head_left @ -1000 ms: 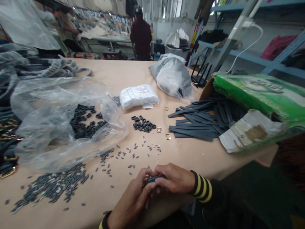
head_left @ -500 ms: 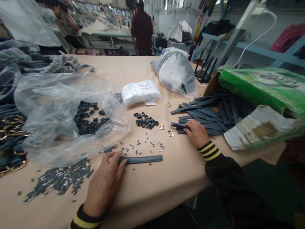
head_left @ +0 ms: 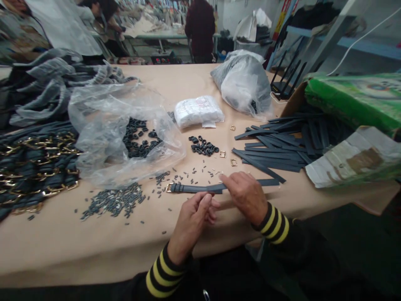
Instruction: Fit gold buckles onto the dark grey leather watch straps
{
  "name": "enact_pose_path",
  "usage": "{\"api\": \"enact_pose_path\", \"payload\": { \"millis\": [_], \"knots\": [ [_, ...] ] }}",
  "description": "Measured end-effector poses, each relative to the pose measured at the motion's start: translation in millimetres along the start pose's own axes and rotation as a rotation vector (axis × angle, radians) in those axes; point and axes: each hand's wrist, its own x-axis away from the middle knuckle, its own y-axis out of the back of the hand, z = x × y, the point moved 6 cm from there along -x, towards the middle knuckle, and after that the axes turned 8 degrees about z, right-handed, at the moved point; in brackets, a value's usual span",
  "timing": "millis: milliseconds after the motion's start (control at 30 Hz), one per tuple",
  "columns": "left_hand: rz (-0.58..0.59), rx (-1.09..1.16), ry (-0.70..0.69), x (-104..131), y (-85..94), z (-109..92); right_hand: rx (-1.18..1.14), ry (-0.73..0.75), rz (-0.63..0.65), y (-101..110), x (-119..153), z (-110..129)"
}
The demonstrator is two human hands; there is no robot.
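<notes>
- Dark blue-grey flat strap with a gold metal buckle point(head_left: 191, 189): it lies on the tan-covered table point(head_left: 140, 251) before me, buckle end to my left, with narrow dark loops around it close to the buckle.
- A plain dark blue-grey flat strip point(head_left: 269, 182) reaches out to the right from behind my right hand; I can't tell whether it touches the buckled strap, as my fingers hide that part.
- My left hand point(head_left: 194, 215) is at the strap's free end, thumb and forefinger drawn close together; I can't tell whether they pinch anything.
- My right hand point(head_left: 246, 194) is over the strips, palm down, fingers bent and thumb pointing left; whether it grips a strip is hidden.
- I judge the step in hand to be handling straps at their free ends, with at least 1 buckled piece laid down.
- From here, the next move calls for a clear fingertip pinch on just 1 strip, so the neighbour doesn't drag along.
- Just beyond lie 3 loose square gold buckles point(head_left: 233, 162), a small pile of black oval loops point(head_left: 205, 147) and, to the right, a heap of dark flat strips point(head_left: 275, 156).
</notes>
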Motion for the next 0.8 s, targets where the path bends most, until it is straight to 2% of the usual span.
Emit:
{"api": "enact_pose_path", "payload": {
  "millis": [67, 133, 300, 400, 500, 667, 800],
  "knots": [
    [-0.007, 0.119, -0.006, 0, -3.8, 2, -0.065, 0.024, 0.05, -1, 10, 27],
    [-0.046, 0.142, -0.017, 2, 0.0, 6, -0.127, 0.001, 0.084, -5, 18, 38],
    [0.006, 0.231, 0.028, 7, 0.7, 20, -0.168, -0.033, 0.122, -15, 31, 42],
    [-0.037, 0.215, 0.014, 8, 2.2, 23, -0.266, -0.028, 0.141, -17, 32, 45],
    [-0.106, 0.189, -0.001, 9, 9.3, 23, -0.578, -0.037, 0.189, -18, 31, 41],
    [-0.15, 0.21, 0.022, 10, 18.6, 24, -1.214, -0.064, 0.409, -30, 33, 31],
    [-0.159, 0.215, 0.019, 10, 19.7, 25, -1.508, -0.14, 0.487, -41, 37, 30]
  ]
}}
